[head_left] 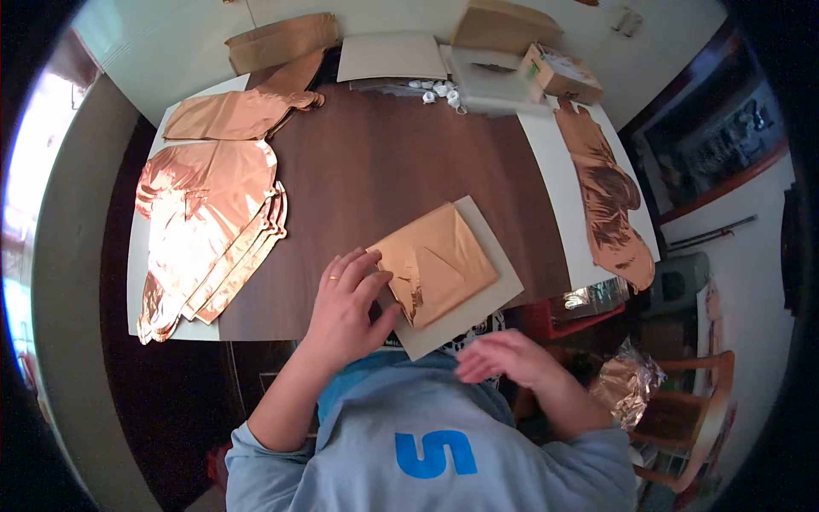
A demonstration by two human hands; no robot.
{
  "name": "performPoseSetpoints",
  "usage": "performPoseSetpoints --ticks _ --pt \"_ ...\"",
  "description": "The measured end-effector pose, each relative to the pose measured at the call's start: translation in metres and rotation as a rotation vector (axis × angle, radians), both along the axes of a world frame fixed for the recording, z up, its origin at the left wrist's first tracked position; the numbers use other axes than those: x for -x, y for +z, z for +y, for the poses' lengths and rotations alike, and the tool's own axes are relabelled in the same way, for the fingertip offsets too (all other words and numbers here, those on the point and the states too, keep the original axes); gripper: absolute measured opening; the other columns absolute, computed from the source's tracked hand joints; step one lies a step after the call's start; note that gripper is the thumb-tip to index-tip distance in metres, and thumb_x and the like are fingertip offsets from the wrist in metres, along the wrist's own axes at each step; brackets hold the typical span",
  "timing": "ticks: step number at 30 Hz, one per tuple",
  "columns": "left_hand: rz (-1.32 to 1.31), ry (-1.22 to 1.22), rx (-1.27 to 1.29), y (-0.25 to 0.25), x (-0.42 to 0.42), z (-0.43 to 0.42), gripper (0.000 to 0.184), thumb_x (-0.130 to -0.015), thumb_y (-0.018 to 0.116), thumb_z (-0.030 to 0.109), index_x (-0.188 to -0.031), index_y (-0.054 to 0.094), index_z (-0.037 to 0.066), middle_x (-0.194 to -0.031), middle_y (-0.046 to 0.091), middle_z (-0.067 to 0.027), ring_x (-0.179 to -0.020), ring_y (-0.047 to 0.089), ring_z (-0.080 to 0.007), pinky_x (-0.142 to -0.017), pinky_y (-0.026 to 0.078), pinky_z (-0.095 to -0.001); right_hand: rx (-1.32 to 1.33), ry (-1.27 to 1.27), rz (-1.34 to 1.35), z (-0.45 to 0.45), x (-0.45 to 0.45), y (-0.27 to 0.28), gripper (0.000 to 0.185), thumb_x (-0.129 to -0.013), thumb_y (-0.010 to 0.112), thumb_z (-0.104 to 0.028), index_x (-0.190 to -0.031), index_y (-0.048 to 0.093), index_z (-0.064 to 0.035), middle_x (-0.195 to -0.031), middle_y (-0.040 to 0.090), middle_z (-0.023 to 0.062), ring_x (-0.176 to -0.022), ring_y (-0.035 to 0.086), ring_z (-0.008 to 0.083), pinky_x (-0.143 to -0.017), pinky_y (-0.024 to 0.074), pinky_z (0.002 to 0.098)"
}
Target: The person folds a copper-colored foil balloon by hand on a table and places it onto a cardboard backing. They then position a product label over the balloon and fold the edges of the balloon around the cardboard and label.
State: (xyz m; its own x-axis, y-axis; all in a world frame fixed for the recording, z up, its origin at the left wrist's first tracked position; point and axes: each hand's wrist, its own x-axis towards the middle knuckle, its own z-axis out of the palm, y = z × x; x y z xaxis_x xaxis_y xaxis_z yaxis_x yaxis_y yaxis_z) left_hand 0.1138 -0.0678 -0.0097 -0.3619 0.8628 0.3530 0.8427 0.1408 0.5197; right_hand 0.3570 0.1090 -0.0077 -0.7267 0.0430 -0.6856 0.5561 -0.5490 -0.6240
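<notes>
A folded copper-coloured foil sheet, like a flat foil balloon, lies on a grey cardboard square at the table's near edge. It is folded into a rough square, with creases and a crinkled strip near its left side. My left hand rests at the foil's left edge, fingers extended and slightly bent, thumb apart. A ring is on one finger. My right hand hovers off the near edge, right of the cardboard's lower corner; its fingers are stretched out, slightly blurred, and hold nothing.
Flat copper foil balloons lie stacked on the left of the brown table. Another foil balloon lies along the right side. Cardboard sheets, white clips and a small box stand at the back. A wooden chair holds crumpled foil.
</notes>
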Motion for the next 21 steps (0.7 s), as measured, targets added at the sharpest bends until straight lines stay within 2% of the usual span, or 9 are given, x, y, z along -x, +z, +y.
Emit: performPoseSetpoints --ticks 2,5,7,9,10,11,12,15,21 --pt "0.019 0.006 -0.010 -0.001 0.002 0.001 0.042 -0.079 0.075 0.021 -0.115 0.064 0.004 -0.130 0.057 -0.0194 -0.128 0.049 -0.0424 -0.110 0.037 -0.0544 -0.563 0.257 0.001 0.011 -0.008 0.013 0.021 -0.100 0.058 -0.015 -0.108 0.066 0.0032 -0.104 0.072 0.0141 -0.087 0.072 0.0221 -0.078 0.0580 0.0352" --pt "0.054 0.011 -0.006 0.002 0.001 0.011 0.047 -0.081 0.073 0.024 -0.121 0.061 0.003 -0.135 0.054 -0.0202 -0.132 0.046 -0.0430 -0.112 0.034 -0.0558 -1.122 0.177 0.276 0.022 0.009 0.041 0.016 -0.097 0.062 -0.012 -0.102 0.068 0.0011 -0.099 0.072 0.0137 -0.083 0.072 0.0258 -0.073 0.0574 0.0342" --pt "0.095 0.009 0.014 0.006 -0.011 0.025 0.054 -0.084 0.071 0.029 -0.128 0.057 0.002 -0.140 0.051 -0.0221 -0.137 0.042 -0.0435 -0.114 0.032 -0.0564 -1.469 0.098 0.517 0.018 0.046 0.057 0.019 -0.092 0.066 -0.010 -0.108 0.066 0.0006 -0.105 0.070 0.0157 -0.090 0.070 0.0298 -0.080 0.0555 0.0374" --pt "0.172 0.016 0.065 0.003 -0.022 0.035 0.064 -0.087 0.067 0.037 -0.136 0.051 -0.001 -0.146 0.045 -0.0246 -0.140 0.038 -0.0439 -0.115 0.028 -0.0567 -1.710 0.197 0.673 0.026 0.083 0.039 0.039 -0.096 0.063 -0.022 -0.128 0.059 0.0004 -0.131 0.060 0.0195 -0.120 0.059 0.0339 -0.103 0.0453 0.0446" --pt "0.211 0.016 0.090 -0.001 -0.025 0.038 0.069 -0.089 0.065 0.040 -0.140 0.048 -0.002 -0.149 0.042 -0.0258 -0.141 0.036 -0.0440 -0.116 0.026 -0.0569 -1.798 0.282 0.647 0.030 0.098 0.026 0.045 -0.097 0.061 -0.025 -0.133 0.055 0.0005 -0.138 0.054 0.0199 -0.127 0.052 0.0347 -0.108 0.0387 0.0474" --pt "0.228 0.031 0.136 -0.010 -0.027 0.038 0.080 -0.091 0.060 0.050 -0.144 0.042 -0.007 -0.153 0.037 -0.0286 -0.144 0.032 -0.0443 -0.119 0.021 -0.0565 -1.885 0.366 0.618 0.035 0.112 0.011 0.050 -0.097 0.060 -0.027 -0.138 0.051 0.0007 -0.144 0.049 0.0202 -0.134 0.046 0.0354 -0.113 0.0320 0.0502" --pt "0.231 0.031 0.164 -0.016 -0.029 0.038 0.081 -0.091 0.059 0.051 -0.145 0.041 -0.007 -0.153 0.036 -0.0287 -0.145 0.031 -0.0442 -0.119 0.020 -0.0564 -1.972 0.454 0.586 0.039 0.120 0.000 0.056 -0.098 0.058 -0.030 -0.143 0.046 0.0008 -0.151 0.043 0.0205 -0.141 0.039 0.0362 -0.118 0.0254 0.0530" --pt "0.249 0.046 0.244 -0.026 -0.032 0.035 0.088 -0.089 0.056 0.058 -0.146 0.040 -0.008 -0.155 0.035 -0.0273 -0.148 0.027 -0.0414 -0.120 0.018 -0.0557 -1.905 0.614 0.429 0.047 0.125 -0.017 0.068 -0.099 0.053 -0.041 -0.150 0.036 0.0014 -0.159 0.031 0.0202 -0.149 0.025 0.0364 -0.122 0.0127 0.0551" --pt "0.218 0.024 0.304 -0.016 -0.030 0.032 0.089 -0.090 0.055 0.060 -0.148 0.039 -0.005 -0.155 0.033 -0.0289 -0.148 0.027 -0.0432 -0.120 0.017 -0.0555 -1.881 0.646 0.367 0.055 0.122 -0.019 0.078 -0.099 0.047 -0.053 -0.154 0.030 0.0005 -0.162 0.026 0.0193 -0.151 0.021 0.0356 -0.122 0.0100 0.0568"
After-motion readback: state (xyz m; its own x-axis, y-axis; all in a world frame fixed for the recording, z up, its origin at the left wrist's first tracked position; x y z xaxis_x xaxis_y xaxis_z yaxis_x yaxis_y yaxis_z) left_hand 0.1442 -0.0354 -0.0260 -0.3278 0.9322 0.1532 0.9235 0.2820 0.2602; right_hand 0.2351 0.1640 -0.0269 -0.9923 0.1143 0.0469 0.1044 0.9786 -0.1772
